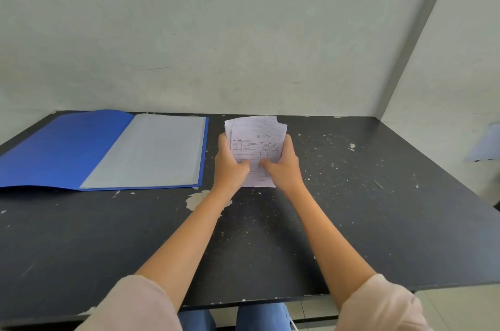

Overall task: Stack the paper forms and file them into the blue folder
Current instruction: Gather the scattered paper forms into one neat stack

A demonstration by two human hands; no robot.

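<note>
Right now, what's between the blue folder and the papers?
In the head view, only a narrow strip of black table, plus the left hand gripping the papers at their edge.

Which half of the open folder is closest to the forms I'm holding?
The grey-lined right half; it lies beside the paper forms. The blue left half is farther.

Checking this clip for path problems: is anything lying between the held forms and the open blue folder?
Nothing visible does. The left hand and right hand grip the paper forms; only tabletop lies between them and the open blue folder.
</note>
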